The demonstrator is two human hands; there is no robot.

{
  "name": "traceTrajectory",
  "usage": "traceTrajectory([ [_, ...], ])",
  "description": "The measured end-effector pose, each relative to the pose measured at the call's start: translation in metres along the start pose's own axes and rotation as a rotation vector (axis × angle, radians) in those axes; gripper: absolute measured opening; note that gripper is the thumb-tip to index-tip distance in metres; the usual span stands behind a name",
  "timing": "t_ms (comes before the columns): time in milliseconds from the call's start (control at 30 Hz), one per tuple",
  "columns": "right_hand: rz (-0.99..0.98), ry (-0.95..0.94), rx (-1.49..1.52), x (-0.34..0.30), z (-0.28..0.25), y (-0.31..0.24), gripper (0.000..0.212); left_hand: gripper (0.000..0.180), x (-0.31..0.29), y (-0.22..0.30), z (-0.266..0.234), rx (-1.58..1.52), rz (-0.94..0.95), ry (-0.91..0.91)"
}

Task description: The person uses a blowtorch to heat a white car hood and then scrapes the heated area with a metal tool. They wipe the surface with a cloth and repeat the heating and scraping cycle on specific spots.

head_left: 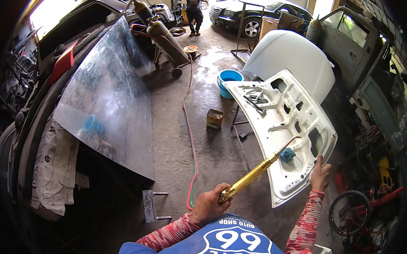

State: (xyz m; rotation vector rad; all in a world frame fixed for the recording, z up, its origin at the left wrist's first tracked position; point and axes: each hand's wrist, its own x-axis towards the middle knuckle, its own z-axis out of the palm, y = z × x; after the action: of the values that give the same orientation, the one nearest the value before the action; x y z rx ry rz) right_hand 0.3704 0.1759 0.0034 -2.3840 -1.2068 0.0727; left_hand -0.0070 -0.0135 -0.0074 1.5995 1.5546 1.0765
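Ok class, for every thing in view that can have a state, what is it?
Gold torch: held, no flame visible
Left hand: closed around the torch
White panel: cut-out side showing
Right hand: touching the panel's edge
Blue bucket: upright
Gas cylinders: leaning
Red hose: laid out, slightly curved

Shiny metal, smooth paint, matt concrete
The torch gleams like brass; the pierced white panel has smooth paint; the bucket looks plastic; the floor is rough concrete.
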Motion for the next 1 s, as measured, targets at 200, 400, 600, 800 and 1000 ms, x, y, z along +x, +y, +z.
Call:
traceTrajectory([
  [200, -0.017, -0.01, 0.076, -0.003, -0.008, -0.002, 0.08, 0.046, 0.004, -0.006, 0.001, 0.005, 0.05, -0.072],
  [400, -0.04, 0.009, 0.172, -0.008, 0.0, 0.006, 0.076, 0.046, 0.005, -0.007, 0.003, -0.006, -0.034, -0.073],
  [600, -0.148, -0.231, 0.478, -0.011, 0.012, 0.023, 0.064, 0.045, 0.006, -0.004, -0.001, 0.008, -0.081, 0.043],
  [800, -0.263, -1.183, 0.813, -0.09, 0.013, -0.02, 0.043, 0.045, 0.006, -0.005, -0.002, -0.014, -0.069, 0.088],
  [1000, -0.332, -1.241, 1.129, -0.195, 0.025, -0.075, 0.045, 0.042, 0.009, -0.011, -0.001, -0.108, -0.009, -0.075],
])
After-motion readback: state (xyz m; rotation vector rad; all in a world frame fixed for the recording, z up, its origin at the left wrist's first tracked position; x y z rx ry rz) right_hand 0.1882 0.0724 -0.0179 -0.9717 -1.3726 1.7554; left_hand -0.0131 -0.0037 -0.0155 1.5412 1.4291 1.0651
